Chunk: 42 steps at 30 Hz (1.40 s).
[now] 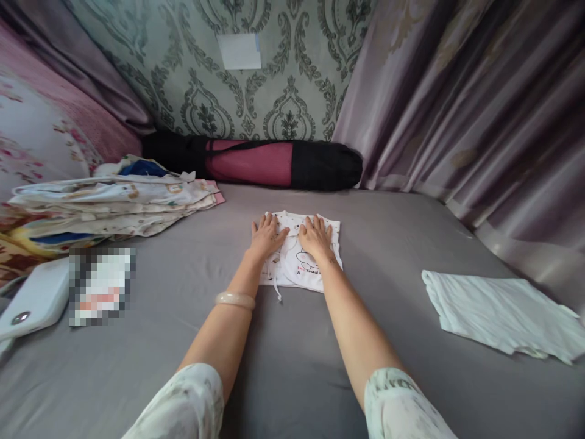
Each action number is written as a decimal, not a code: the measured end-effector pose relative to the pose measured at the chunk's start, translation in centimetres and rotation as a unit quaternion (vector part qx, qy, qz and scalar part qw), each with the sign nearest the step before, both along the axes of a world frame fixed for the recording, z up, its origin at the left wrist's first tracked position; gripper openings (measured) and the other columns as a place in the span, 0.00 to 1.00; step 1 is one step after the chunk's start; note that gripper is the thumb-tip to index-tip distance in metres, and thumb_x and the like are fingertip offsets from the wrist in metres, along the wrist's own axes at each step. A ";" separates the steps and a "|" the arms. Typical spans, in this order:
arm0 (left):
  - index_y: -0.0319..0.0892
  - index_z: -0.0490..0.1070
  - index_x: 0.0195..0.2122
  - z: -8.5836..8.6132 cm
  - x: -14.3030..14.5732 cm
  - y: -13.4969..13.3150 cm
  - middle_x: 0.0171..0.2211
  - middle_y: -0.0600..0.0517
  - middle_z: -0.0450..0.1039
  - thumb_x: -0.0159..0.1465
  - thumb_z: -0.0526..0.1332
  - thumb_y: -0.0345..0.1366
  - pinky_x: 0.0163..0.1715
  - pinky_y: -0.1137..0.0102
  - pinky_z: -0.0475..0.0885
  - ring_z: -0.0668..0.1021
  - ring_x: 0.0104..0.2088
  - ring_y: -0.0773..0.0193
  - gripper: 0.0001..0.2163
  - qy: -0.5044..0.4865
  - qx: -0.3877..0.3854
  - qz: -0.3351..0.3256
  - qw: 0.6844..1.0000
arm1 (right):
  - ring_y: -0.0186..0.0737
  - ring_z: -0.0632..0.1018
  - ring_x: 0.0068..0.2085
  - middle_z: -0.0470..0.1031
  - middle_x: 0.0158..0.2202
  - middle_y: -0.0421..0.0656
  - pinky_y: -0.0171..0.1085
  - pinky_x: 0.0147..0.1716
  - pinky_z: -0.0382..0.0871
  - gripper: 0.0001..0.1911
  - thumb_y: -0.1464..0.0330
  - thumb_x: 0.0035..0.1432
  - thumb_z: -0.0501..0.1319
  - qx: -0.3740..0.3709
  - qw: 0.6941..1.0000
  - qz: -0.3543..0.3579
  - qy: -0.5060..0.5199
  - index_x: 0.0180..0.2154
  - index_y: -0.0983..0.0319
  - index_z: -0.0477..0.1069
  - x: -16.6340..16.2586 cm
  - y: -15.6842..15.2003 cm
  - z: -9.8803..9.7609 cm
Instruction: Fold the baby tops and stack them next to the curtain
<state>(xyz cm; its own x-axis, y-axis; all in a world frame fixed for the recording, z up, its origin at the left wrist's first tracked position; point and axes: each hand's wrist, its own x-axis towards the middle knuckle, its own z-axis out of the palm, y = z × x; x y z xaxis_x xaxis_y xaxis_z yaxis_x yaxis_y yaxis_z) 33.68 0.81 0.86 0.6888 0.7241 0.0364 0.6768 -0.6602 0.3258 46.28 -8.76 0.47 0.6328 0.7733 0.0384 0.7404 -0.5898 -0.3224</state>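
Grey sheet: one bed [283, 353] carries everything; its cover is a smooth plain grey with a few faint creases.
Hands: two, both the person's own, reaching out over the middle of the bed toward its far edge.
Left hand [267, 235]: released, fingers spread, palm down on the left part of the small white garment; it grasps nothing.
Right hand [316, 238]: released as well, palm down and flat on the right part of the same garment, just beside the left hand.
Small white garment [299, 271]: one, folded flat, lying mid-bed nearer the far edge, under both hands; it has small dots, a printed figure with red lettering, and a thin string trailing off its near-left corner.
Bangle [235, 300]: one, pale, on the left wrist.
Sleeves: two, light and patterned, at the near edge of the view.
Stack of folded clothes [114, 204]: one pile of several printed pieces by the far-left corner of the bed, well apart from the hands.
White cloth [498, 314]: one, folded, lying flat by the right edge of the bed.
White device [34, 299]: one, flat with rounded corners, at the left edge; a blurred patch sits beside it.
Rolled bag [274, 163]: one, black with a pink middle, lying along the far edge against the wall.
Wall: grey-green damask wallpaper [292, 91] with one white sheet [239, 50] stuck on it.
Curtains: mauve curtain [479, 110] on the right; more drapery at the upper left.
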 end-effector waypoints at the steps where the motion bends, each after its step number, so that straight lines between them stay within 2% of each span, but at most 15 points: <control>1: 0.36 0.53 0.67 0.2 0.0 0.0 0.70 0.38 0.45 0.69 0.45 0.50 0.65 0.45 0.44 0.48 0.70 0.48 0.30 -0.001 0.003 0.001 1.000 | 0.51 0.49 0.69 0.47 0.70 0.53 0.57 0.65 0.38 0.30 0.62 0.69 0.40 -0.001 1.000 -0.002 0.010 0.67 0.66 0.53 0.1 0.0 0.2; 6: 0.38 0.53 0.67 0.4 -0.1 0.1 0.70 0.41 0.46 0.69 0.44 0.49 0.65 0.46 0.43 0.48 0.70 0.49 0.29 -0.013 0.028 0.010 0.999 | 0.53 0.45 0.70 0.44 0.70 0.56 0.58 0.65 0.35 0.31 0.64 0.68 0.40 0.021 0.996 -0.082 -0.011 0.67 0.72 0.49 0.8 -0.5 0.7; 9: 0.37 0.52 0.67 -0.2 -0.1 0.4 0.70 0.40 0.44 0.69 0.42 0.50 0.66 0.47 0.43 0.48 0.70 0.49 0.30 0.006 0.004 0.009 1.000 | 0.56 0.47 0.70 0.47 0.69 0.60 0.58 0.65 0.38 0.33 0.62 0.67 0.39 0.017 0.992 -0.124 -0.013 0.66 0.77 0.50 1.2 -0.9 0.3; 13: 0.38 0.52 0.67 -1.0 0.0 0.7 0.71 0.40 0.42 0.69 0.41 0.51 0.65 0.45 0.42 0.48 0.70 0.49 0.30 0.008 -0.016 0.003 1.000 | 0.58 0.50 0.69 0.51 0.68 0.62 0.57 0.64 0.43 0.34 0.61 0.68 0.39 0.028 0.991 -0.126 -0.021 0.65 0.78 0.54 1.4 -1.0 -0.8; 16: 0.39 0.52 0.67 -1.0 -0.1 0.6 0.70 0.40 0.42 0.69 0.42 0.51 0.65 0.46 0.41 0.48 0.70 0.49 0.30 -0.005 -0.016 0.003 1.000 | 0.57 0.50 0.69 0.51 0.68 0.61 0.56 0.64 0.43 0.34 0.60 0.68 0.39 0.037 0.991 -0.126 -0.015 0.65 0.77 0.55 1.4 -1.0 -0.6; 21: 0.38 0.49 0.68 0.0 -0.7 1.0 0.71 0.40 0.41 0.69 0.41 0.50 0.65 0.47 0.43 0.47 0.70 0.50 0.30 -0.019 -0.050 0.002 0.999 | 0.52 0.47 0.70 0.47 0.70 0.56 0.56 0.65 0.40 0.33 0.59 0.69 0.36 0.013 0.993 -0.077 0.085 0.67 0.72 0.50 1.9 -2.3 1.9; 25: 0.37 0.47 0.69 1.0 -2.5 0.5 0.71 0.40 0.40 0.70 0.40 0.50 0.65 0.46 0.42 0.45 0.70 0.51 0.31 0.007 -0.022 -0.030 0.999 | 0.47 0.41 0.71 0.39 0.71 0.52 0.52 0.67 0.35 0.33 0.60 0.69 0.36 -0.008 0.998 0.009 0.061 0.69 0.70 0.44 1.0 -5.4 3.1; 29: 0.40 0.47 0.69 1.4 -4.7 -2.1 0.71 0.43 0.41 0.70 0.41 0.50 0.66 0.48 0.41 0.46 0.70 0.54 0.30 0.034 0.033 -0.128 0.991 | 0.45 0.42 0.71 0.38 0.72 0.51 0.49 0.67 0.34 0.33 0.59 0.69 0.37 -0.037 0.994 0.107 0.005 0.69 0.70 0.44 -1.2 -8.6 2.2; 33: 0.40 0.50 0.68 0.9 -5.8 -5.1 0.71 0.44 0.43 0.70 0.41 0.51 0.67 0.52 0.40 0.47 0.70 0.55 0.30 0.053 0.043 -0.201 0.977 | 0.45 0.44 0.71 0.41 0.71 0.50 0.48 0.67 0.35 0.32 0.58 0.70 0.40 -0.049 0.987 0.149 -0.034 0.69 0.66 0.46 -2.8 -9.9 1.1; 36: 0.40 0.50 0.69 0.3 -6.0 -6.0 0.70 0.44 0.44 0.70 0.40 0.51 0.67 0.53 0.40 0.48 0.70 0.55 0.30 0.067 0.037 -0.201 0.976 | 0.47 0.45 0.71 0.43 0.71 0.50 0.50 0.67 0.34 0.31 0.57 0.70 0.41 -0.053 0.987 0.145 -0.040 0.68 0.65 0.49 -3.2 -10.0 0.7; 42: 0.42 0.50 0.69 -0.3 -5.9 -6.0 0.70 0.45 0.44 0.70 0.40 0.51 0.67 0.53 0.41 0.49 0.70 0.56 0.30 0.066 0.042 -0.191 0.978 | 0.47 0.47 0.70 0.43 0.71 0.50 0.50 0.67 0.34 0.31 0.56 0.70 0.42 -0.059 0.988 0.138 -0.041 0.69 0.63 0.48 -3.3 -10.1 0.7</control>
<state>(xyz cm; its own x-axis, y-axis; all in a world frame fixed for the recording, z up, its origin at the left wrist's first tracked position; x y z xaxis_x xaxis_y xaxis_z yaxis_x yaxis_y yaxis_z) 27.81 -5.24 0.57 0.9113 0.4111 -0.0229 0.4080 -0.8940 0.1852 43.01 -18.86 1.16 0.3956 0.9182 -0.0203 0.8991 -0.3916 -0.1956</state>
